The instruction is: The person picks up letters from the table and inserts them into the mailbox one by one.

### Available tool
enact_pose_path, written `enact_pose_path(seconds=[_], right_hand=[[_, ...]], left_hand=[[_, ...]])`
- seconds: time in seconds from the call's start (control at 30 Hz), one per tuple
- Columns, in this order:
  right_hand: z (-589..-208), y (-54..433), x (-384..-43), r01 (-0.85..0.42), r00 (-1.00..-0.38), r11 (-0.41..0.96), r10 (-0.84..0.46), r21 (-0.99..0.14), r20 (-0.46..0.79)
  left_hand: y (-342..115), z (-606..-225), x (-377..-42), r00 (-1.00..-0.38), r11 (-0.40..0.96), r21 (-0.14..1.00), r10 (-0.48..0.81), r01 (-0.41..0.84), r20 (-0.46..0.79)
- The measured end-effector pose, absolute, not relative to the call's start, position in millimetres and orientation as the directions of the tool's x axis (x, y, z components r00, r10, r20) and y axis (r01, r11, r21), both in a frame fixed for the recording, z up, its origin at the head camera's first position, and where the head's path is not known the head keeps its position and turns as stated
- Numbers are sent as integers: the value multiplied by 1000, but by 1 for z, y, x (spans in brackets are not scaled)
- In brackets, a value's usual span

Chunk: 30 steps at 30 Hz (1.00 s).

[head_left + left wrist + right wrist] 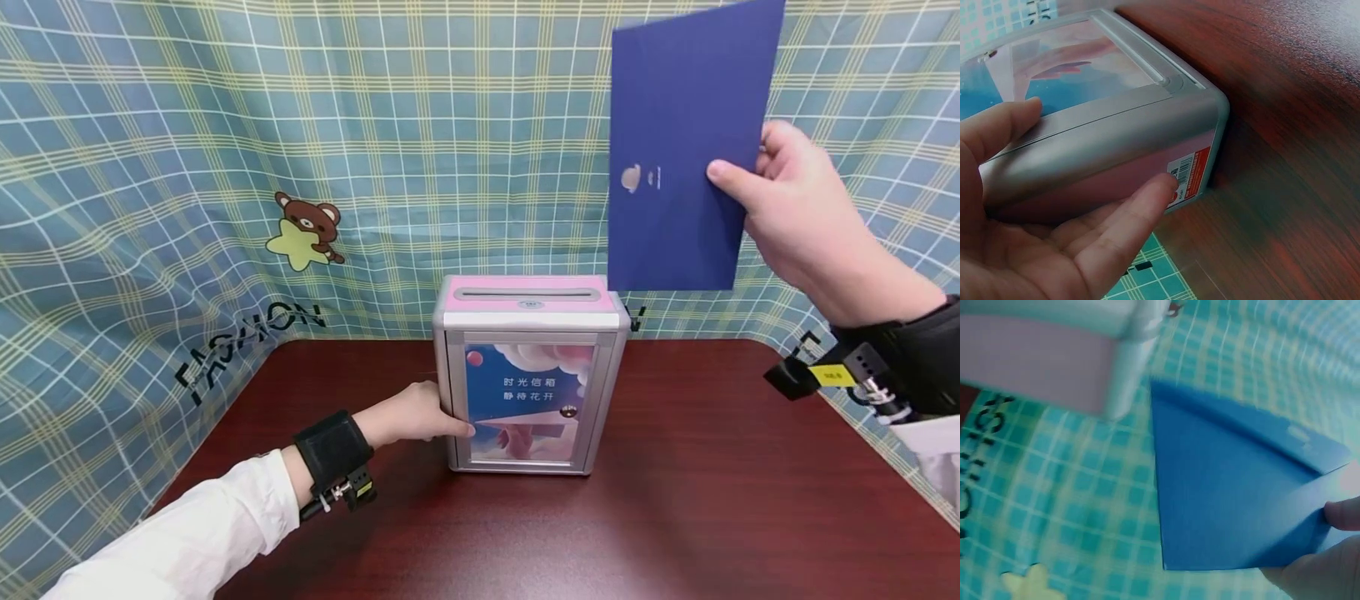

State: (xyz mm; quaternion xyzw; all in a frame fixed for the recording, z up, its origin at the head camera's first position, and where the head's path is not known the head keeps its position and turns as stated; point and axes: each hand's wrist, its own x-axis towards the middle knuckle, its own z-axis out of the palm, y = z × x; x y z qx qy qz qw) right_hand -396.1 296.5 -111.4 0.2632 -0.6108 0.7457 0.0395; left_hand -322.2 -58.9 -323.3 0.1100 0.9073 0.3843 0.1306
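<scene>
A silver-framed letter box with a pink slotted top stands upright on the table, its front panel printed with clouds and white characters. My left hand holds the box's left edge; in the left wrist view the thumb presses on the front frame while the fingers lie along the pink side. To the right, my right hand pinches a dark blue envelope by its right edge, thumb on the near face. The envelope hangs in the air, its lower left corner by the box's top right corner. Its flap shows in the right wrist view.
The dark red wooden table extends on both sides of the box. Behind it hangs a checked cloth with a bear print and black letters. Each wrist wears a black band with a camera.
</scene>
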Motion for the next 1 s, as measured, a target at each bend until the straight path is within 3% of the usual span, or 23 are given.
enact_pose_path(seconds=[0.23,0.6,1.0], right_hand=[[-90,256,-379,-424,-848,-157,-277,-892,452],[-112,203,-376,-487,-830,27,-326,-873,453],[-131,195,-395,-515,-783,-101,-350,-851,515]], left_hand=[[-60,-324,-324,-940,671,738,291,69,-177],[-56,-325,-328,-949,686,726,249,33,-192],[-50,-326,-333,-958,684,730,224,23,-180]])
